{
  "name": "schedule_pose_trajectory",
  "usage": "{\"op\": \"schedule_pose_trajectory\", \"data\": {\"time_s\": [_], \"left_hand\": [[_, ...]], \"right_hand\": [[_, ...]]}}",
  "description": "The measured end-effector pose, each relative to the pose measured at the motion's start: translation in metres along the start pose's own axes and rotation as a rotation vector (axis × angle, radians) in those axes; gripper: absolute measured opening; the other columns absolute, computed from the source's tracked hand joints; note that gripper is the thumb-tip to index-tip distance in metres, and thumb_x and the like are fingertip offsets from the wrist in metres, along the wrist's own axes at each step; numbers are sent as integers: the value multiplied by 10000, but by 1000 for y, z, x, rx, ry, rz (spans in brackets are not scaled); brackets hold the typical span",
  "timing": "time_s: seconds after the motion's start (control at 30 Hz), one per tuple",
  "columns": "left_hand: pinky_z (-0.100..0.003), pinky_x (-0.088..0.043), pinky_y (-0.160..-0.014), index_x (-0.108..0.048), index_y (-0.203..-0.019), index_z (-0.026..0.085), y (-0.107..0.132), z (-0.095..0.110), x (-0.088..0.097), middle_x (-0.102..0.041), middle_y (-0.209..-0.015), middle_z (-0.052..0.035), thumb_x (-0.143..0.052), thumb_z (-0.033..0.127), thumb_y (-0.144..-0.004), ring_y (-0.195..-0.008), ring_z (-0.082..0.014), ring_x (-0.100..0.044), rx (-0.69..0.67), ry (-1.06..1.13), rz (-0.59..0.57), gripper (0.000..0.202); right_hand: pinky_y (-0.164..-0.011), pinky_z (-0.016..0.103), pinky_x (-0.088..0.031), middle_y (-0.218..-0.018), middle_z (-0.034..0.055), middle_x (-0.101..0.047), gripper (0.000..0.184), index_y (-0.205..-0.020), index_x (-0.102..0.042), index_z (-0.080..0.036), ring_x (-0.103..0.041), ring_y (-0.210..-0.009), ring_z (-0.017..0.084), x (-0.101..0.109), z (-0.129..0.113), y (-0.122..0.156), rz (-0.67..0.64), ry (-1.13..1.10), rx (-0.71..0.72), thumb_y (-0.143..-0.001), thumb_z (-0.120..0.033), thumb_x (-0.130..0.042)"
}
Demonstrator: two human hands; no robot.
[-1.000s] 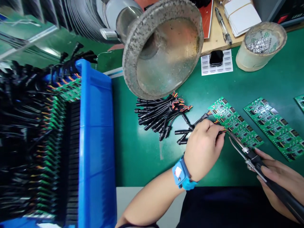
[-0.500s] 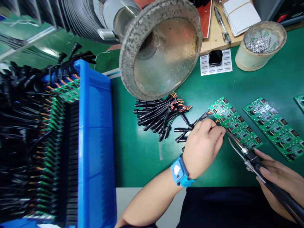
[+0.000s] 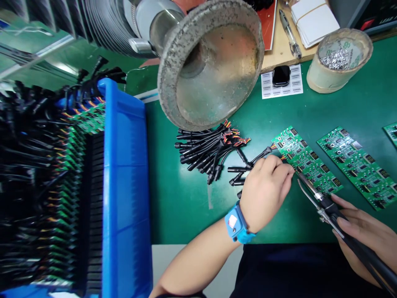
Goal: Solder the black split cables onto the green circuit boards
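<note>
My left hand [image 3: 267,192], with a blue wrist strap, pinches at the left edge of a green circuit board [image 3: 305,157]. A black connector cable shows partly behind this hand, and its wire ends are hidden by my fingers. My right hand [image 3: 362,236] is closed around the black handle of a soldering iron [image 3: 325,203], which has a thin metal tube clamped alongside. The iron's tip meets the board's edge close to my left fingertips; exact contact is hard to see. Cables with coloured wires [image 3: 266,151] join the board's upper left edge.
A pile of black cables [image 3: 201,153] lies under a fume extractor hood [image 3: 214,74]. On the left stands a blue bin [image 3: 124,186] full of wired boards. Another board [image 3: 356,165] lies to the right. A cardboard tube [image 3: 325,76], watch face [image 3: 281,75] and pen [image 3: 290,33] are farther back.
Almost nothing differs. The view has shifted very slightly, while both hands, the iron and the board keep their places relative to one another.
</note>
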State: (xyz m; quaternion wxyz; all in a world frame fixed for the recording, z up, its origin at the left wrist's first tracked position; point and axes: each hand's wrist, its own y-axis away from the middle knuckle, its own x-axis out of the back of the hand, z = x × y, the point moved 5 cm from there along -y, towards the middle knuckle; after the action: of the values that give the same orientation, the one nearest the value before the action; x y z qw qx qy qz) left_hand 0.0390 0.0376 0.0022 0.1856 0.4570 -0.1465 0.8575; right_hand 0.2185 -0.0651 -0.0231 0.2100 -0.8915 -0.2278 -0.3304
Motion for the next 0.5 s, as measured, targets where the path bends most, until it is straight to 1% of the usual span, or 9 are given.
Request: {"op": "schedule_pose_trajectory", "data": {"time_s": [0.13, 0.2, 0.3, 0.4, 0.5], "left_hand": [[-332, -478, -715, -608, -916, 166, 1, 1, -1, -549, -860, -52, -468, 210, -891, -813, -182, -534, 12, -6, 15, 149], [-334, -482, -715, -610, -909, 162, 1, 1, -1, -546, -855, -54, -476, 212, -887, -810, -183, -536, 19, -10, 22, 145], [-333, -485, -705, -608, -898, 156, 1, 2, -1, -543, -851, -56, -475, 208, -884, -792, -181, -534, 22, -22, 29, 143], [-332, -488, -696, -604, -894, 158, 1, 2, -2, -540, -850, -55, -469, 208, -885, -781, -179, -532, 20, -38, 36, 144], [-331, -489, -694, -602, -898, 158, 0, 2, -2, -538, -849, -55, -471, 211, -884, -780, -179, -530, 18, -44, 36, 142]], "right_hand": [[-1037, 485, -423, -988, 35, -645, 597, -1329, -364, -192, -511, -1167, 247, -1, -1, -3, 0, 26, 14, -787, -74, -585], [-1034, 483, -426, -990, 31, -650, 580, -1317, -374, -206, -530, -1146, 246, 1, -1, -4, 11, 24, 3, -789, -77, -579], [-1021, 474, -442, -978, 7, -659, 570, -1304, -374, -252, -599, -1046, 220, 4, -1, -3, 34, -2, -17, -795, -81, -568], [-1011, 475, -447, -943, -3, -667, 563, -1300, -370, -261, -636, -963, 206, 4, -1, -1, 36, -15, -33, -799, -91, -562], [-1022, 467, -435, -927, 6, -667, 504, -1263, -419, -233, -614, -1019, 222, 2, 1, -2, 14, -5, -50, -799, -106, -569]]}}
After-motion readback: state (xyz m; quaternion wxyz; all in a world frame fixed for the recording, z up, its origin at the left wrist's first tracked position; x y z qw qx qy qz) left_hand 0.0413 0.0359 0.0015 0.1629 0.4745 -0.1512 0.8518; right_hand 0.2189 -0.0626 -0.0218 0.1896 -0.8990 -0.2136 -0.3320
